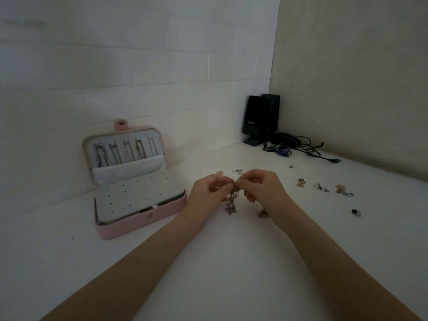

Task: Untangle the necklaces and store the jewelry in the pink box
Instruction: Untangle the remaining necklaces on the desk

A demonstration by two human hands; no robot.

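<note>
A tangled clump of thin necklace chains (232, 202) with small purple pieces hangs just above the white table. My left hand (208, 189) and my right hand (259, 185) meet over it, and each pinches the top of the tangle with its fingertips. The pink box (139, 218) lies open at the left. Its white perforated tray faces up. Its raised lid (126, 150) leans on the wall with several chains hung inside.
Loose earrings and small jewelry pieces (324, 187) are scattered at the right, a dark ring (355, 212) further out, and two studs (228, 171) lie beyond my hands. Black speakers (260, 119) and a heap of cables (294, 147) fill the back corner.
</note>
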